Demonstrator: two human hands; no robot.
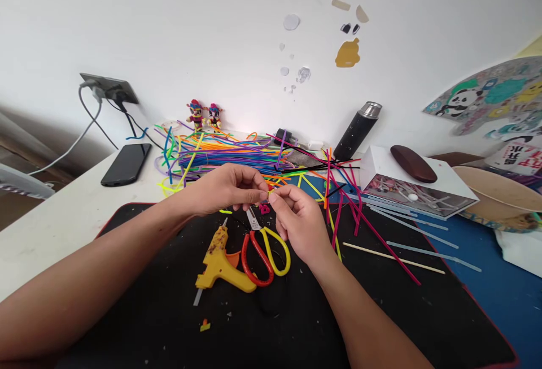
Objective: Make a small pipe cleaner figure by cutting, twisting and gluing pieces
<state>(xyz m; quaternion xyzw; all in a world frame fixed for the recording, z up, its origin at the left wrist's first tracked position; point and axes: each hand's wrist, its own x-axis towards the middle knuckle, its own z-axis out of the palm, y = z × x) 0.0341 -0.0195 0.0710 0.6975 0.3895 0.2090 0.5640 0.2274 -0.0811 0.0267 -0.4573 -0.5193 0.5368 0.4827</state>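
My left hand [231, 189] and my right hand [297, 217] meet fingertip to fingertip above the black mat [169, 312]. Both pinch a tiny yellow and red piece [270, 192], mostly hidden by the fingers and too small to name. Just below them lies a pair of scissors [263, 250] with one red and one yellow handle, its blades pointing away under my hands. To its left rests a yellow hot glue gun [222, 267] on its side, a glue stick poking from its back. A small magenta piece [265, 209] sits beneath my fingers.
Behind my hands spreads a pile of colourful pipe cleaners [228, 157]. Magenta stems [381, 239], a wooden stick [393, 257] and clear glue sticks [432, 253] lie right. A phone [126, 164], black flask [358, 130], white box [449, 174] and two small figures [196, 114] stand around.
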